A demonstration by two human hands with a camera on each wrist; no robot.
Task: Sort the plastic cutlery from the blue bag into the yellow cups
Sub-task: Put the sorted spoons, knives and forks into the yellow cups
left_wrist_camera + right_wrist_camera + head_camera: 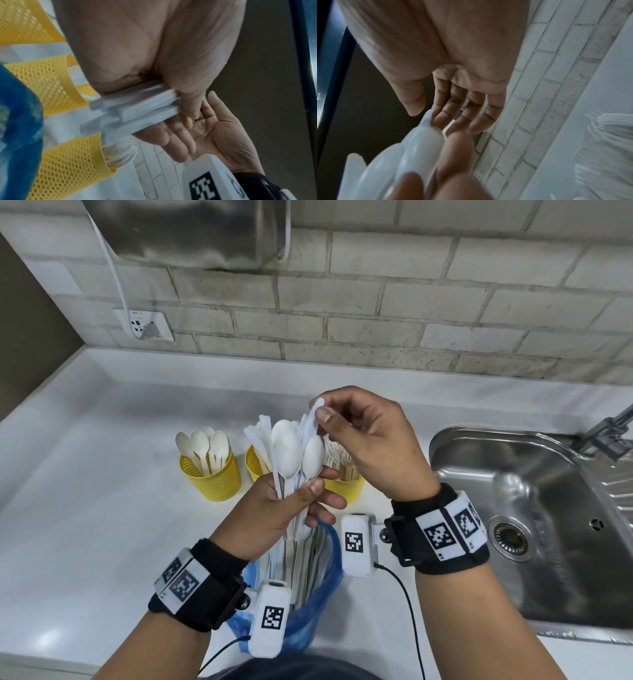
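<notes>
Left hand (274, 508) grips a cutlery bundle (291, 453) (hiding the middle yellow cup (254, 463)) while right hand (370, 440) pinches its plastic knife (313, 419) above the blue bag (325, 583).

White worktop (102, 474) spreads out in front of me, shiny and pale. Off to my right there's a steel sink (548, 508) sunk into it, drain (510, 537) at the bottom, and a tap (606, 428) poking in from the far right edge. Behind it all runs a wall of pale brick tiles (376, 302). Up on the left, a wall socket (149, 325) with a plug in it, and a white cable (114, 268) climbing from it past a metal box (191, 231) mounted overhead.
</notes>
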